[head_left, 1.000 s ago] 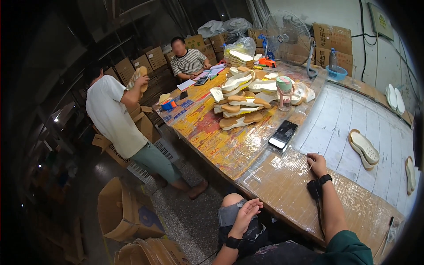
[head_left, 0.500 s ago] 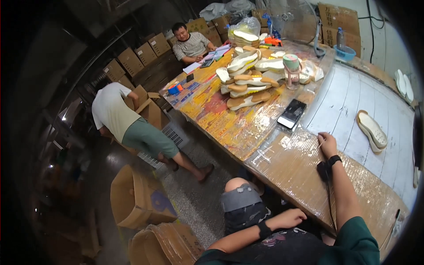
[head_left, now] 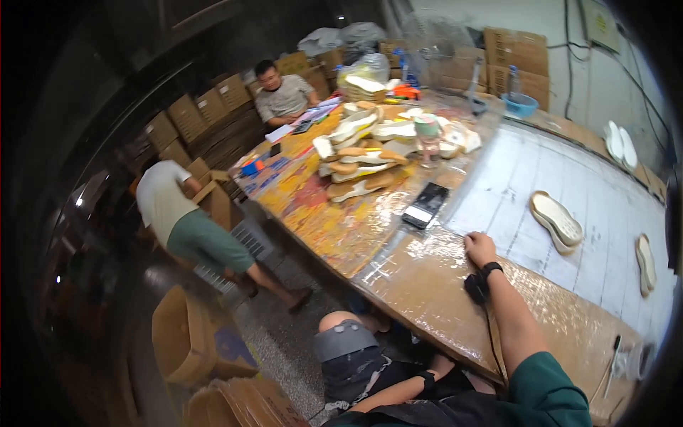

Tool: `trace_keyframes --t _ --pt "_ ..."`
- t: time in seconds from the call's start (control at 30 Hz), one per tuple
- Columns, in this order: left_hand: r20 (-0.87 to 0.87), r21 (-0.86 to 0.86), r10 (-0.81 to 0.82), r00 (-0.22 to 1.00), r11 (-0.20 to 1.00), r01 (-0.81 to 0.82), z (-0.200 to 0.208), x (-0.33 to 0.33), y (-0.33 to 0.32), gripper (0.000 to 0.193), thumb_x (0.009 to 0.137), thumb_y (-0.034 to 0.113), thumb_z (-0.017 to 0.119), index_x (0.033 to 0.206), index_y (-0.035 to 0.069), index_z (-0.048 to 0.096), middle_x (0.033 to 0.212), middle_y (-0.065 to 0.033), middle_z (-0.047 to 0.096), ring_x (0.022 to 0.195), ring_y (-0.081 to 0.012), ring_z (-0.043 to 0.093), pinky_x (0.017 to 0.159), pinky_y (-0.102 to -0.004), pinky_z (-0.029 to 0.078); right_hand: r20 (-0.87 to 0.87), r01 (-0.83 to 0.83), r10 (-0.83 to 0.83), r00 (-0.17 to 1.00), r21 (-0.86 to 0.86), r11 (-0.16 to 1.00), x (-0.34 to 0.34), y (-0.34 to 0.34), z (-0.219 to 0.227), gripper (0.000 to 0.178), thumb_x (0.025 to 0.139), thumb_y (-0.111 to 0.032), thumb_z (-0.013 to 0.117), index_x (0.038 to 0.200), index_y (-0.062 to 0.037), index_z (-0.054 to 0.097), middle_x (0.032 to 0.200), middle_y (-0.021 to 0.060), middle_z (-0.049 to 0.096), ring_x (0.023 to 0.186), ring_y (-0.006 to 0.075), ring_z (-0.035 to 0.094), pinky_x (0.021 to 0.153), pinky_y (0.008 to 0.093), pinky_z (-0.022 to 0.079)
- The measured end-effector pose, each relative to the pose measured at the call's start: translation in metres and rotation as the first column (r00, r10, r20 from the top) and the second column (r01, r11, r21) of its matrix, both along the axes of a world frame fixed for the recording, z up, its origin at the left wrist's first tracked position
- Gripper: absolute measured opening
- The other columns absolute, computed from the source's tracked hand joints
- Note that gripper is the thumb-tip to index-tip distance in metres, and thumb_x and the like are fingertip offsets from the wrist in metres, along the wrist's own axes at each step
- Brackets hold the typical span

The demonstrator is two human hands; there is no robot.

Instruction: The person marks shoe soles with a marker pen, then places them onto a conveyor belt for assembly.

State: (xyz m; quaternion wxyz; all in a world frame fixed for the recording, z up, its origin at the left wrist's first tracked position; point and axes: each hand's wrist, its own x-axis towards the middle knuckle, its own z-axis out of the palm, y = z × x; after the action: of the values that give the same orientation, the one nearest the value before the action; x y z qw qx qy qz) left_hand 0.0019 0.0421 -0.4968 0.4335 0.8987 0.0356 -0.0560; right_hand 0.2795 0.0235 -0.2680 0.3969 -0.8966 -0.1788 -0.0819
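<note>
My right hand (head_left: 480, 248) rests loosely curled on the cardboard-covered near part of the table, beside the white slatted surface (head_left: 491, 192); nothing shows in its fingers. A black watch-like band (head_left: 490, 268) is round that wrist, and a small black device with a cable (head_left: 477, 287) lies against the forearm. My left hand (head_left: 441, 364) lies low in my lap, its fingers hidden. Beyond my right hand, a phone (head_left: 425, 205) lies on the plastic film. A white shoe sole with a tan edge (head_left: 556, 220) sits on the white surface, and another sole (head_left: 645, 265) farther right.
Shoe soles are piled (head_left: 363, 164) on the table beside a pink-and-green bottle (head_left: 427, 139). A fan (head_left: 445, 53) and blue bowl (head_left: 520, 105) stand behind. One person sits at the far end (head_left: 284, 96); another bends by boxes (head_left: 171, 196). Open cardboard boxes (head_left: 181, 334) stand at left.
The whole view has swung to the right, so more of the white surface and a second sole show. My left hand has drawn back lower into my lap. My right hand stays on the table.
</note>
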Motion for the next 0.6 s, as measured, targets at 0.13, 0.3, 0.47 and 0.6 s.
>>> trace_keyframes --t 0.13,0.3,0.47,0.6 --pt "0.264 -0.135 0.138 0.955 0.985 -0.105 -0.001 0.011 0.004 0.031 0.077 0.018 0.054 0.102 0.000 0.053 0.103 -0.0182 0.055 0.099 -0.0320 0.050 0.083 -0.0367 0.040 -0.032 0.019 -0.017 0.999 0.061 0.998 -0.002 -0.007 0.012 0.024 0.073 -0.028 0.051 0.080 -0.0093 0.065 0.075 0.0130 0.062 0.072 0.0299 0.059 0.067 0.0365 0.046" --pt "-0.214 -0.492 -0.063 0.975 0.869 -0.052 0.062 0.002 -0.008 0.036 0.081 0.024 0.046 0.105 -0.002 0.052 0.107 -0.0106 0.055 0.101 -0.0236 0.048 0.090 -0.0300 0.033 0.014 0.063 -0.063 0.998 0.000 0.998 0.007 -0.013 0.005 0.023 0.073 -0.028 0.051 0.079 -0.0100 0.065 0.073 0.0118 0.062 0.071 0.0293 0.059 0.065 0.0362 0.047" --pt "-0.403 -0.623 -0.257 0.878 0.780 -0.058 0.097 -0.004 -0.001 0.029 0.079 0.017 0.049 0.098 -0.004 0.057 0.102 -0.0108 0.058 0.094 -0.0191 0.051 0.083 -0.0278 0.037 -0.025 0.031 -0.030 0.999 0.026 0.999 0.002 -0.011 0.016 0.024 0.072 -0.026 0.051 0.079 -0.0076 0.065 0.074 0.0136 0.062 0.072 0.0301 0.059 0.066 0.0358 0.046" --pt "-0.420 -0.698 -0.313 0.852 0.711 -0.083 0.117 -0.011 0.003 0.028 0.078 0.015 0.054 0.100 -0.002 0.057 0.100 -0.0095 0.059 0.094 -0.0169 0.051 0.083 -0.0256 0.037 -0.027 0.022 -0.021 0.999 0.021 1.000 -0.002 -0.017 0.013 0.023 0.071 -0.025 0.051 0.079 -0.0084 0.065 0.074 0.0135 0.062 0.071 0.0298 0.059 0.066 0.0357 0.046"
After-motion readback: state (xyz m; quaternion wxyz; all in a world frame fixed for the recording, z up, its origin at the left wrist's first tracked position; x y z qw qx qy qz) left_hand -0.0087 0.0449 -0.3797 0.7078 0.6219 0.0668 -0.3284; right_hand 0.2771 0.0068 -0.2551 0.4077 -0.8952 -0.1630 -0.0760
